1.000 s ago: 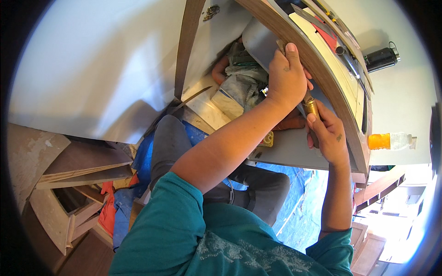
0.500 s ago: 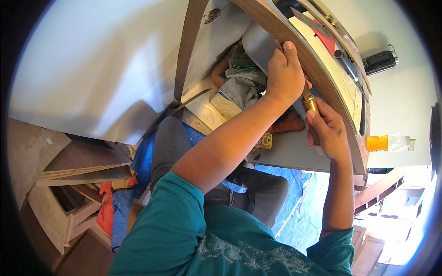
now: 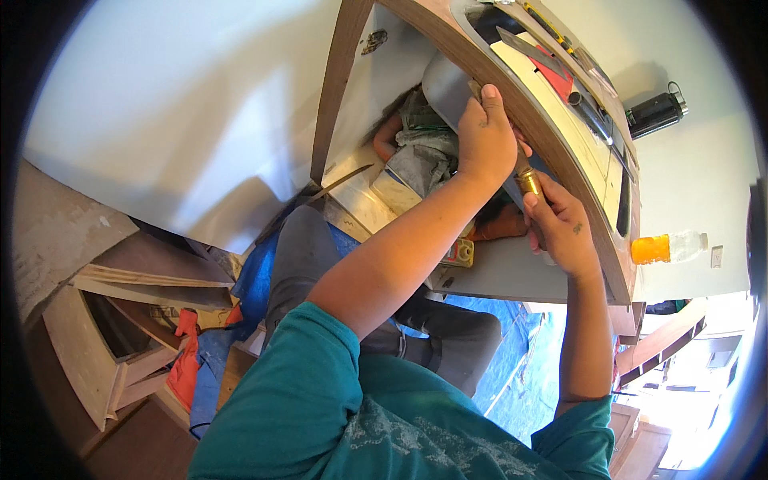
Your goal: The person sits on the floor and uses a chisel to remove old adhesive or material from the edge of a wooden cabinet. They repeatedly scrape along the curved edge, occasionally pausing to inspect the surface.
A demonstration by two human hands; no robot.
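My right hand [image 3: 565, 220] is wrapped round the dark handle of a chisel [image 3: 529, 180] with a brass-coloured ferrule. Farther up, my left hand [image 3: 490, 138] closes over its long blade, thumb pointing away from me. Beyond that thumb, the blade's end shows beside the curved brown wood trim [image 3: 546, 118] of a built-in cabinet. The blade lies along the trim's inner edge; whether it touches the wood I cannot tell. Most of the blade is hidden under my left fingers.
A hand tool with a red part [image 3: 552, 78], a black tube [image 3: 588, 112] and a yellow knife [image 3: 548, 24] lie on the cabinet top. Beyond stand a black flask [image 3: 658, 114] and a plastic bottle [image 3: 670, 248]. Grey cloth [image 3: 420, 164] fills the opening; blue tarp [image 3: 512, 344] covers the floor.
Both hands and the chisel have shifted slightly left, and the whole view has turned a little. More of the blade's end shows past my left thumb. The grips look the same.
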